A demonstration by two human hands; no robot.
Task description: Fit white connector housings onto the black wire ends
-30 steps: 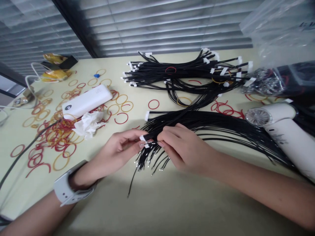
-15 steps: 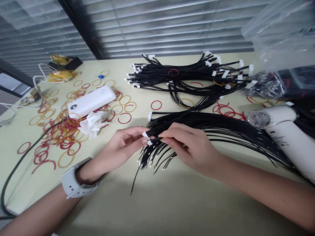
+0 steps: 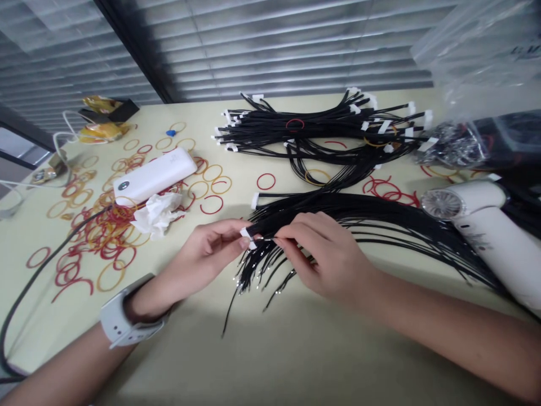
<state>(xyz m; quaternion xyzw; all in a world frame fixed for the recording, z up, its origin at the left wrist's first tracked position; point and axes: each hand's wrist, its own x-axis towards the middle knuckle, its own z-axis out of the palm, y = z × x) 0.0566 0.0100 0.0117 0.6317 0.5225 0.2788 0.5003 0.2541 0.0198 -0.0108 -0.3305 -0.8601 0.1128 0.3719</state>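
Observation:
My left hand [image 3: 211,248] pinches a small white connector [image 3: 248,237] between thumb and forefinger. Black wires run from the connector's right side. My right hand [image 3: 323,251] is closed on a thin black wire [image 3: 269,239], whose near end points at the connector; whether it sits inside cannot be made out. Beneath both hands lies a thick bundle of black wires [image 3: 380,217] with shiny metal terminals on its left ends. Behind it, more black wires with white connectors [image 3: 291,127] are gathered in a pile.
Red and yellow rubber bands [image 3: 101,237] are scattered at left around a white power bank [image 3: 155,176] and a crumpled tissue [image 3: 157,214]. A white handheld fan [image 3: 477,214] lies across the wires at right. Plastic bags [image 3: 486,73] stand behind it. A black cable [image 3: 25,282] curves along the left.
My right fingers have drawn slightly away from the connector, showing more of the wire's end. My left hand still holds the connector. The whole view has shifted slightly.

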